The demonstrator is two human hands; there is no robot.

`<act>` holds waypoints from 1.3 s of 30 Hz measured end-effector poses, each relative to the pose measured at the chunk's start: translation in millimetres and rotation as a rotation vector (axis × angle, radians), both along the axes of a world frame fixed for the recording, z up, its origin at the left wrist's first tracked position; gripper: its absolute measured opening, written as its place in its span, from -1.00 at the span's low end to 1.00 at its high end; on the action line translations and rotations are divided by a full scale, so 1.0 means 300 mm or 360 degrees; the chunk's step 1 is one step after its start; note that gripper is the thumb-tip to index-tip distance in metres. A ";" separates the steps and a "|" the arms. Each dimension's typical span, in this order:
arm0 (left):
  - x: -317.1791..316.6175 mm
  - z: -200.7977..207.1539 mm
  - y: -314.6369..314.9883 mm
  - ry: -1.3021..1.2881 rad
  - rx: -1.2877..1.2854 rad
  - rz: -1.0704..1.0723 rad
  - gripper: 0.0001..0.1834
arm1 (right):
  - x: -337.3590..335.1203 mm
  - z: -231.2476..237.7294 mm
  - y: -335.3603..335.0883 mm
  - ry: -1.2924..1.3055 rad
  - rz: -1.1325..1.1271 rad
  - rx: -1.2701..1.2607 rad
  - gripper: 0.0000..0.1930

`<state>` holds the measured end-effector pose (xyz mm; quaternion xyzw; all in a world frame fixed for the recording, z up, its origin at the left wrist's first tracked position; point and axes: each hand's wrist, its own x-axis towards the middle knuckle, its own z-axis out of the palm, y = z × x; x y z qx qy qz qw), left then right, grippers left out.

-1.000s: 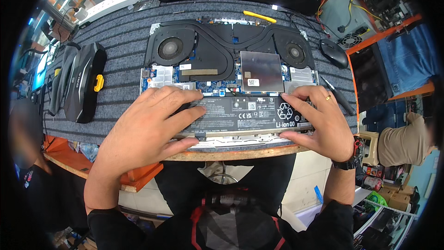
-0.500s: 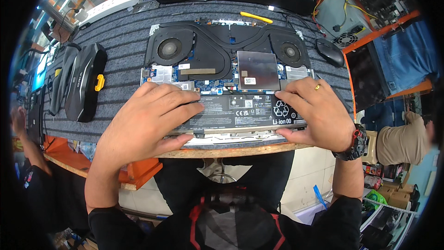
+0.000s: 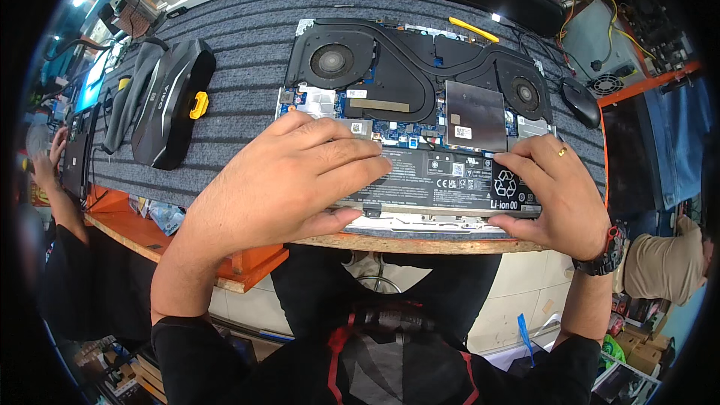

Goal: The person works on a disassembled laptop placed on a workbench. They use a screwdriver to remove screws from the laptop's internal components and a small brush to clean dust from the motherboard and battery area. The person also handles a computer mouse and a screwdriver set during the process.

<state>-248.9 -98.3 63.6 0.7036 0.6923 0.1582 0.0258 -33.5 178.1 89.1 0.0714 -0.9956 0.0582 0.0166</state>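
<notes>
Battery (image 3: 450,186), white print, recycling symbol (image 3: 505,184); hands (image 3: 292,180) (image 3: 566,195) touching.

Camera view: swung leftward; open laptop (image 3: 390,84) sits farther right.
Co-worker's hand (image 3: 55,151): raised, now beside a lit screen (image 3: 93,82).

Bare from the short sleeves down, the left forearm (image 3: 191,266) rises from the lower left of the frame and the right forearm (image 3: 591,304) from the lower right, both leaning inward. Left of centre, the left hand (image 3: 289,184) points rightward, back of the hand up, thumb below the fingers; right of centre, the right hand (image 3: 566,199) mirrors it, and whether either grips cannot be told.
</notes>
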 end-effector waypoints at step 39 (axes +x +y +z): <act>-0.097 0.054 -0.022 -0.0410 0.0206 -0.0031 -0.11 | -0.030 -0.040 0.055 -0.0005 0.0026 -0.0213 -0.30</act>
